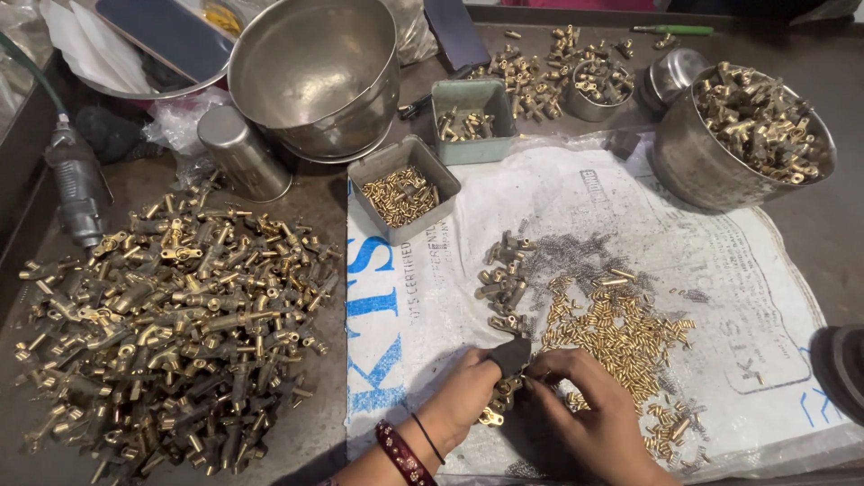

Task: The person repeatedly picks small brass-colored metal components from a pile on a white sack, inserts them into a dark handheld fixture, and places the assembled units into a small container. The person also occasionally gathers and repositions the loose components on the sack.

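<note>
Brass fitting (493, 409) sits pinched between both hands, low on the white printed sack (558, 207), just below the scatter of small brass pins (621, 333). Left hand (463, 396) fingers closed on the fitting, a dark cloth scrap (511, 354) tucked against the thumb. Right hand (589, 409) fingers curled, tips touching the same fitting from the pin side. Both wrists enter from the sack's near edge, palms down; left wrist wears a red bangle (402, 454). Big heap of brass valve bodies (171, 315) lies well left of the sack on the table (837, 243). Grey tray of pins (402, 189) at the sack's top-left corner.
</note>
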